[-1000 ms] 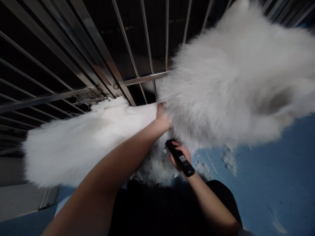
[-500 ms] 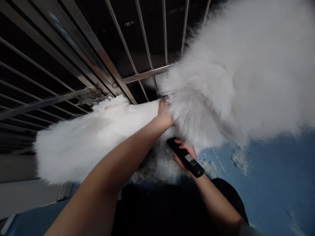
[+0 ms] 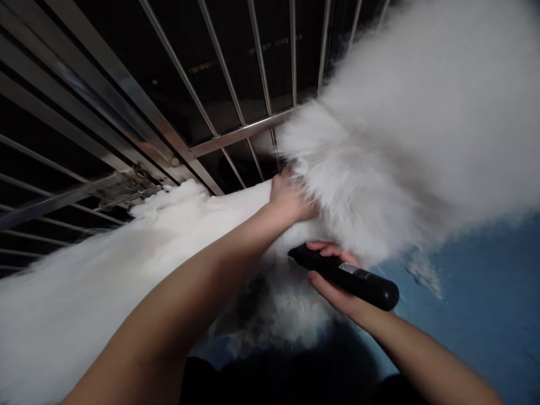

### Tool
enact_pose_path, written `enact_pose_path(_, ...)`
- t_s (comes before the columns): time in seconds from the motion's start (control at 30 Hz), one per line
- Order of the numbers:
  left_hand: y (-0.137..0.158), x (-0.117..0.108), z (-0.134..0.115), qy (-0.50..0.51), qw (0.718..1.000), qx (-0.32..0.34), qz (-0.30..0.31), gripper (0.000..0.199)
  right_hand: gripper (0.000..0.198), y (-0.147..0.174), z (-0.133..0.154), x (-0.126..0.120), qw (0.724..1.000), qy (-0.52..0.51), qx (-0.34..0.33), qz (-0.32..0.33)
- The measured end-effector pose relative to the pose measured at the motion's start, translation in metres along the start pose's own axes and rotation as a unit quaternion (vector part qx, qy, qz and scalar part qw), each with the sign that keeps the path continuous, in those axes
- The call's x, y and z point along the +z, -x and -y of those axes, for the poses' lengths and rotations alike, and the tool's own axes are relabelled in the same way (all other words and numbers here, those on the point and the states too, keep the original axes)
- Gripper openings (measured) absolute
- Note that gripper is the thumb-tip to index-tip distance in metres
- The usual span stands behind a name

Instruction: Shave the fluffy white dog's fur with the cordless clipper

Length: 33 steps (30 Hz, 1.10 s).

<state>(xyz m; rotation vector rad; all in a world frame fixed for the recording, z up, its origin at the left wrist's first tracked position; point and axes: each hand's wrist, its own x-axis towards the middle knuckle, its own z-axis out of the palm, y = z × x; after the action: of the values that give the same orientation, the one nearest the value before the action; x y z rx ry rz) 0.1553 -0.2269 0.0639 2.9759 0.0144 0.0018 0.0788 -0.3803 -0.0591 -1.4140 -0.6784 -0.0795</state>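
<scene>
A white, thick-furred animal (image 3: pixel 181 247), probably a dog, stretches across the view, its coat short and smooth in the middle and long and fluffy at the right. My left hand (image 3: pixel 291 197) is closed on the fur where the smooth part meets the long coat; its fingertips are partly buried. Below it, my right hand (image 3: pixel 337 275) holds a black hair clipper (image 3: pixel 358 281), fingers wrapped round the body. The clipper's head points left, close to the animal's underside. Whether the blade touches the fur I cannot tell.
Behind the animal stands a metal cage with bars (image 3: pixel 228 79) and a latch (image 3: pixel 130 191). Loose tufts of cut fur (image 3: pixel 424 273) lie on the blue floor (image 3: pixel 476 304). My dark-clothed legs (image 3: pixel 278 377) are at the bottom.
The clipper has turned flatter, its rear end swinging right. My left hand keeps its hold on the fur. The view has shifted, bringing the animal's left part nearer the frame edge.
</scene>
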Motion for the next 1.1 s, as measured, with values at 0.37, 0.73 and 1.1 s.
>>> enact_pose_path(0.37,0.0,0.007,-0.002,-0.087,0.994,0.036,-0.061,0.052,0.031,0.015,-0.003,-0.004,0.987,-0.098,-0.035,-0.124)
enact_pose_path(0.73,0.017,0.005,0.0,-0.032,0.997,0.037,-0.06,0.056,0.034,0.017,-0.003,-0.005,0.991,-0.048,0.014,-0.12)
enact_pose_path(1.1,0.026,0.001,-0.006,-0.018,0.998,0.009,-0.054,0.053,0.036,0.028,-0.028,0.013,0.994,0.019,-0.099,-0.031)
